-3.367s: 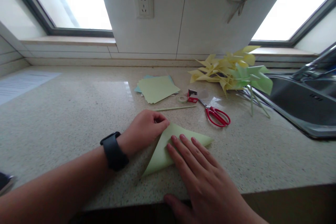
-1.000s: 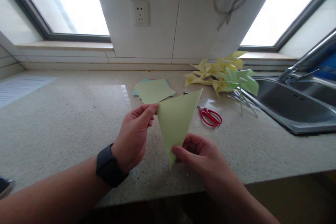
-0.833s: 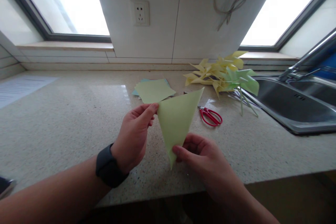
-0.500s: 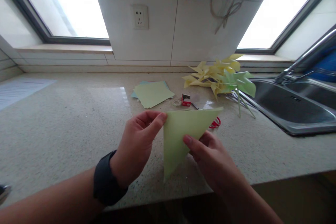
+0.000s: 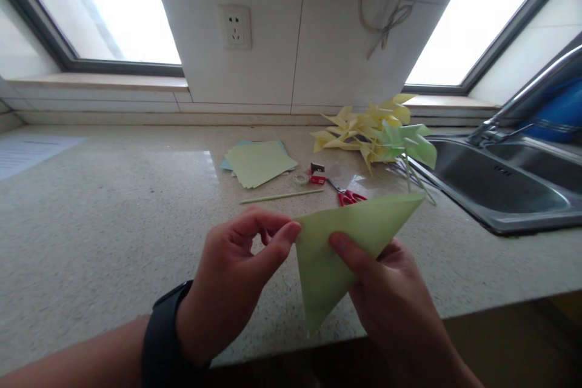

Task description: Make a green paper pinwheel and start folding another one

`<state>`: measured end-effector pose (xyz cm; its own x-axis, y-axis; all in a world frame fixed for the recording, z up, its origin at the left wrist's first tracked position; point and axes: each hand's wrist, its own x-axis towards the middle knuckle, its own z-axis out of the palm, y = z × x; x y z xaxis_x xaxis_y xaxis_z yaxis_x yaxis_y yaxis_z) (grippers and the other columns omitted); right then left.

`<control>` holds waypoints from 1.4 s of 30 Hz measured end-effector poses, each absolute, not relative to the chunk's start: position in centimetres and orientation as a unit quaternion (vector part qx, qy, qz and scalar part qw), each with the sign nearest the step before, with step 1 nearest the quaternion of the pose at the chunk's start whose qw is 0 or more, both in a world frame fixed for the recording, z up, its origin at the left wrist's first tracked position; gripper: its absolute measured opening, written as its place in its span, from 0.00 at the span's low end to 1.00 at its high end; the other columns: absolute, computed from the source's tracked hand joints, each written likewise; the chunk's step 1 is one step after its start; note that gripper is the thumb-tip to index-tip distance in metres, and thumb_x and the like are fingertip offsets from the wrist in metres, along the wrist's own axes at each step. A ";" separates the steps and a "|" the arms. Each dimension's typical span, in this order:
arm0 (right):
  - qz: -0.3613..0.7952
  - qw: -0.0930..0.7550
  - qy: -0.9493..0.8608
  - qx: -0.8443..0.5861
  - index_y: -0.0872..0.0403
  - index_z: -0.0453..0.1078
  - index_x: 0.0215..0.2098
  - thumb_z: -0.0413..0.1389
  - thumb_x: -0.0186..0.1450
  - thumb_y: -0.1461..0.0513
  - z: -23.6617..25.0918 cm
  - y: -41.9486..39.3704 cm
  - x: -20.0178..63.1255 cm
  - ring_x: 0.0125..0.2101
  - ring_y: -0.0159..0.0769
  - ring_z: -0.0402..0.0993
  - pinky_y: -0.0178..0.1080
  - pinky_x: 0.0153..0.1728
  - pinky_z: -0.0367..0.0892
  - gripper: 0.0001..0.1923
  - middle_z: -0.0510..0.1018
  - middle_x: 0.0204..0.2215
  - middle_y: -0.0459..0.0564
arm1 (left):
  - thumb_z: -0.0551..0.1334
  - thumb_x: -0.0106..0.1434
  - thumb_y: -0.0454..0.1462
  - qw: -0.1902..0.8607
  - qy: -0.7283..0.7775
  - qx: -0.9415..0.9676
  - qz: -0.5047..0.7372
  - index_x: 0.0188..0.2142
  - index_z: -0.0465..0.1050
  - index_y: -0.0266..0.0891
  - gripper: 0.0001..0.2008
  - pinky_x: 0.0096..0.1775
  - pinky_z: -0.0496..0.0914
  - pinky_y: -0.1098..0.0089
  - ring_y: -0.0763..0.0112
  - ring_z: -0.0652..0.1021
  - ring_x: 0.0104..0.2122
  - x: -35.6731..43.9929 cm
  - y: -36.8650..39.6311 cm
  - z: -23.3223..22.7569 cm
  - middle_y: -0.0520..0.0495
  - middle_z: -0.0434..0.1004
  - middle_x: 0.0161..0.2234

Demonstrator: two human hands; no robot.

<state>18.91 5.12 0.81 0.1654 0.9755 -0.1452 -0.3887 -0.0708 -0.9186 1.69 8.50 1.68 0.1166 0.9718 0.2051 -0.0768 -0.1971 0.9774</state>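
Note:
A pale green sheet of paper (image 5: 327, 267), folded into a triangle, is held up over the front of the counter. My left hand (image 5: 245, 273) pinches its upper left corner between thumb and index finger. On the right, my right hand (image 5: 386, 285) grips the slanted edge, thumb on the front face and the other fingers behind it. Beyond the paper lie red-handled scissors (image 5: 348, 196), partly covered by it, and a thin pale green stick (image 5: 282, 196).
A stack of pale green and blue paper (image 5: 261, 163) lies behind my hands, beside a roll of tape (image 5: 301, 179) and a small red box (image 5: 317, 174). Yellow and green paper pinwheels (image 5: 377, 133) rest near the steel sink (image 5: 504, 224). A printed sheet (image 5: 36, 151) is at far left.
The folded paper has come lower and to the right and tilted, its right corner rising relative to the left. Both hands still hold it. The stick and more of the scissors are now visible.

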 end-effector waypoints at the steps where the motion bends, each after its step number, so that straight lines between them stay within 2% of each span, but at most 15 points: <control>1: 0.562 0.604 -0.315 -0.469 0.53 0.80 0.38 0.71 0.55 0.56 0.8 5.0 19.0 0.34 0.48 0.82 0.48 0.36 0.77 0.15 0.85 0.36 0.55 | 0.70 0.60 0.43 0.486 0.399 0.569 0.530 0.31 0.81 0.43 0.07 0.35 0.69 0.69 0.69 0.74 0.30 1.6 8.5 1.7 0.50 0.78 0.29; 6: 0.572 0.603 -0.316 -0.457 0.50 0.80 0.40 0.70 0.58 0.58 0.4 4.4 19.6 0.33 0.45 0.81 0.46 0.35 0.78 0.12 0.85 0.37 0.53 | 0.70 0.61 0.43 0.472 0.400 0.585 0.524 0.30 0.81 0.45 0.06 0.32 0.67 0.70 0.70 0.72 0.30 1.6 8.2 1.7 0.51 0.76 0.29; 9: 0.571 0.595 -0.328 -0.461 0.50 0.80 0.40 0.69 0.59 0.58 0.1 4.3 19.8 0.34 0.46 0.81 0.47 0.36 0.78 0.11 0.85 0.39 0.53 | 0.70 0.60 0.44 0.475 0.401 0.587 0.519 0.30 0.80 0.46 0.06 0.33 0.67 0.70 0.69 0.72 0.30 1.6 8.1 1.6 0.51 0.76 0.29; 13: 0.568 0.585 -0.333 -0.473 0.50 0.80 0.40 0.70 0.57 0.56 0.5 4.4 19.9 0.33 0.48 0.81 0.48 0.35 0.77 0.14 0.85 0.36 0.54 | 0.71 0.59 0.45 0.491 0.400 0.582 0.510 0.32 0.81 0.45 0.08 0.33 0.68 0.69 0.68 0.73 0.30 1.5 8.4 1.7 0.48 0.78 0.29; 16: 0.578 0.548 -0.356 -0.489 0.51 0.81 0.36 0.71 0.55 0.54 1.2 4.3 19.9 0.31 0.45 0.80 0.45 0.33 0.76 0.14 0.85 0.33 0.53 | 0.70 0.58 0.49 0.566 0.378 0.590 0.434 0.35 0.82 0.43 0.13 0.29 0.67 0.70 0.67 0.73 0.27 1.3 8.9 2.0 0.46 0.78 0.28; 19: 0.593 0.505 -0.384 -0.497 0.52 0.81 0.34 0.70 0.56 0.53 1.7 4.2 20.1 0.29 0.41 0.79 0.40 0.31 0.74 0.12 0.84 0.30 0.52 | 0.67 0.60 0.50 0.622 0.344 0.623 0.328 0.33 0.82 0.40 0.16 0.25 0.63 0.71 0.68 0.71 0.24 1.2 9.5 2.3 0.46 0.75 0.24; 22: 0.595 0.487 -0.394 -0.504 0.53 0.81 0.33 0.69 0.57 0.54 1.7 4.1 20.5 0.28 0.38 0.79 0.38 0.31 0.73 0.12 0.84 0.29 0.51 | 0.63 0.64 0.50 0.615 0.325 0.667 0.266 0.29 0.82 0.40 0.17 0.26 0.61 0.71 0.69 0.68 0.23 1.2 9.7 2.4 0.49 0.72 0.22; 27: 0.609 0.467 -0.404 -0.498 0.53 0.82 0.35 0.69 0.58 0.53 1.2 3.9 21.4 0.29 0.40 0.81 0.38 0.30 0.74 0.13 0.84 0.29 0.52 | 0.60 0.67 0.51 0.587 0.335 0.695 0.247 0.25 0.78 0.40 0.22 0.27 0.59 0.71 0.71 0.65 0.23 1.3 9.6 1.3 0.51 0.67 0.20; 30: 0.616 0.478 -0.388 -0.492 0.53 0.82 0.35 0.68 0.60 0.53 1.2 4.0 21.6 0.29 0.39 0.81 0.37 0.31 0.74 0.13 0.84 0.29 0.52 | 0.60 0.67 0.51 0.593 0.339 0.686 0.249 0.24 0.76 0.40 0.22 0.27 0.59 0.71 0.71 0.65 0.23 1.4 9.5 0.7 0.51 0.67 0.20; 34: 0.586 0.537 -0.366 -0.484 0.53 0.82 0.34 0.67 0.61 0.52 1.4 4.5 22.1 0.28 0.37 0.78 0.37 0.31 0.73 0.12 0.83 0.28 0.50 | 0.59 0.67 0.52 0.603 0.334 0.681 0.246 0.25 0.77 0.39 0.23 0.27 0.61 0.71 0.70 0.67 0.23 1.5 9.4 0.3 0.50 0.69 0.21; 42: 0.510 0.615 -0.326 -0.505 0.53 0.81 0.29 0.71 0.56 0.54 1.9 5.0 23.4 0.27 0.30 0.73 0.30 0.29 0.68 0.11 0.81 0.25 0.47 | 0.57 0.68 0.52 0.609 0.330 0.695 0.192 0.25 0.73 0.35 0.25 0.28 0.59 0.73 0.74 0.65 0.24 1.4 9.5 -0.4 0.53 0.65 0.22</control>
